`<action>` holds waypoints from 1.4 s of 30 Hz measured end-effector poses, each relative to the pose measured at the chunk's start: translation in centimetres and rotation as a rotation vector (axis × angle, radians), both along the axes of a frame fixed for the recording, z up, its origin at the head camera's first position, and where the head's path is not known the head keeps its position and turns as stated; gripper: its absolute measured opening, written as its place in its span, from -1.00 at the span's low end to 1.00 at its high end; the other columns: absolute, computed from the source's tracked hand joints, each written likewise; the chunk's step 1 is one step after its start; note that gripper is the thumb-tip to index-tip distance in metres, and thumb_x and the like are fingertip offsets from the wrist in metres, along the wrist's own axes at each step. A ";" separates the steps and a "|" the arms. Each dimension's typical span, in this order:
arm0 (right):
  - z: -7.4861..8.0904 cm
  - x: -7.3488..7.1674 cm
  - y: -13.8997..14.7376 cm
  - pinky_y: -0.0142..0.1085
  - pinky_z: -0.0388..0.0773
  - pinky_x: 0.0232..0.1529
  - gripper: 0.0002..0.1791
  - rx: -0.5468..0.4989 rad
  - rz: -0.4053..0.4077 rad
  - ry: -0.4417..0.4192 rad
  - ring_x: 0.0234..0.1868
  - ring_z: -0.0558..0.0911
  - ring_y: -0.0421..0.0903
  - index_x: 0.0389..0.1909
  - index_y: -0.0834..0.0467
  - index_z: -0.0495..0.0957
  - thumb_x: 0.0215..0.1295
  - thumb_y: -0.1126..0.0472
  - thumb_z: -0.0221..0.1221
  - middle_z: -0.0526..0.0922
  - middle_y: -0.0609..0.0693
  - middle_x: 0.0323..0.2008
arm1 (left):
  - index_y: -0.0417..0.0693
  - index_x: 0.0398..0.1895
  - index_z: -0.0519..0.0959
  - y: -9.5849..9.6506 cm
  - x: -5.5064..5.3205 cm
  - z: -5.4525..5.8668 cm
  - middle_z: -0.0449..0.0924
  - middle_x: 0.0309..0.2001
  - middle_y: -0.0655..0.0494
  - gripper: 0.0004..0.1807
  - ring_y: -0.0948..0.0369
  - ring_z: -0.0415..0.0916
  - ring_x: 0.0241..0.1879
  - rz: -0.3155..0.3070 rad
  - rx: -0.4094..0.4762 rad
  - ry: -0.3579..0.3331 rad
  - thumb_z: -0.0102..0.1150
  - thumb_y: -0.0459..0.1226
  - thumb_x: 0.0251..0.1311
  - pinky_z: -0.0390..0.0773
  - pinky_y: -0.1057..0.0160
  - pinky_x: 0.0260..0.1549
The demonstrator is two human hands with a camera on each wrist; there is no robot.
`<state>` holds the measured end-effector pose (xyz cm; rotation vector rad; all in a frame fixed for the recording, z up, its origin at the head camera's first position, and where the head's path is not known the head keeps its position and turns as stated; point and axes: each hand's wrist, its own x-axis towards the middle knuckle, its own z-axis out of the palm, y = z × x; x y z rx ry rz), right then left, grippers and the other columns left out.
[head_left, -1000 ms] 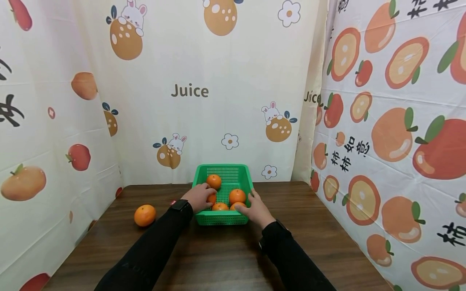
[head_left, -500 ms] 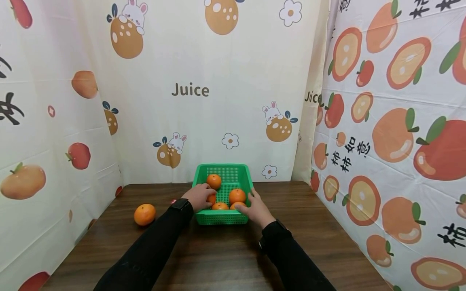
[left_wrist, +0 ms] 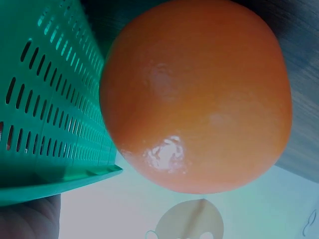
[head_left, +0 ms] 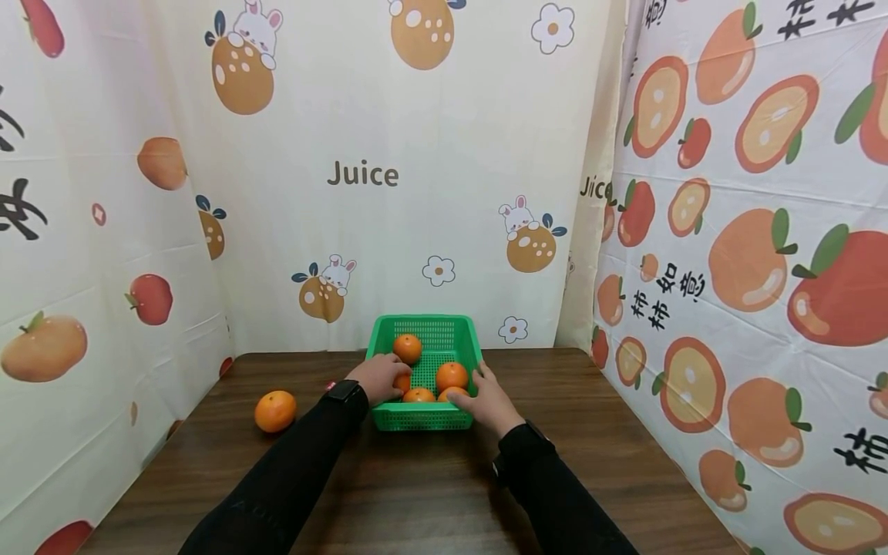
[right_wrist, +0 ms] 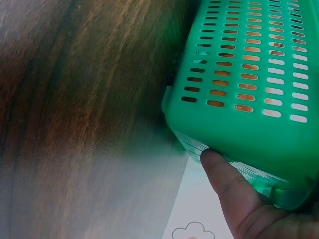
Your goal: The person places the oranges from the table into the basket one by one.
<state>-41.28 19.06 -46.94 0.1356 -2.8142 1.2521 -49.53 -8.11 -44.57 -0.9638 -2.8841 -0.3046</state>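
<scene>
A green plastic basket (head_left: 423,417) stands at the back of the table with several oranges (head_left: 452,375) in it. My left hand (head_left: 378,378) reaches over its left rim, fingers curled inside close to an orange (head_left: 402,382). On the opposite side my right hand (head_left: 491,399) grips the right wall, thumb over the rim. A finger (right_wrist: 219,169) lies against the outer wall in the right wrist view. Just outside the basket, a large smooth orange (left_wrist: 197,99) fills much of the left wrist view; my left arm mostly hides that spot in the head view.
Another orange (head_left: 275,411) sits alone on the dark wooden table (head_left: 409,493), left of my left forearm. Fruit-printed curtains (head_left: 451,208) rise behind the table and along both sides. Beside my left wrist shows a small red patch (head_left: 330,385).
</scene>
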 end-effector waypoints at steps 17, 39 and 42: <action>0.2 -0.2 0.0 0.20 0.25 0.58 0.00 0.015 -0.002 -0.005 0.68 0.14 0.27 0.63 0.38 0.12 0.51 -0.21 0.25 -0.15 0.20 0.75 | 0.14 0.16 0.75 0.0 0.0 0.3 0.66 0.16 0.06 -0.60 0.07 0.55 0.03 -0.005 -0.005 -0.002 0.53 -0.17 0.25 0.58 -0.06 0.22; -0.3 -0.2 0.2 0.20 0.24 0.58 0.00 -0.011 0.001 -0.016 0.70 0.11 0.27 0.63 0.36 0.13 0.50 -0.23 0.26 -0.17 0.17 0.76 | 0.08 0.19 0.73 0.1 -0.8 -0.4 0.64 0.01 0.08 -0.56 0.13 0.48 -0.13 -0.054 -0.076 0.027 0.53 -0.15 0.25 0.59 0.03 0.04; -0.3 -0.3 0.2 0.19 0.25 0.58 0.01 -0.006 -0.005 -0.019 0.69 0.12 0.25 0.64 0.35 0.13 0.49 -0.24 0.26 -0.17 0.15 0.76 | 0.08 0.19 0.73 0.0 -0.9 -0.3 0.64 0.01 0.07 -0.56 0.13 0.49 -0.14 -0.073 -0.084 0.024 0.53 -0.15 0.25 0.60 0.03 0.01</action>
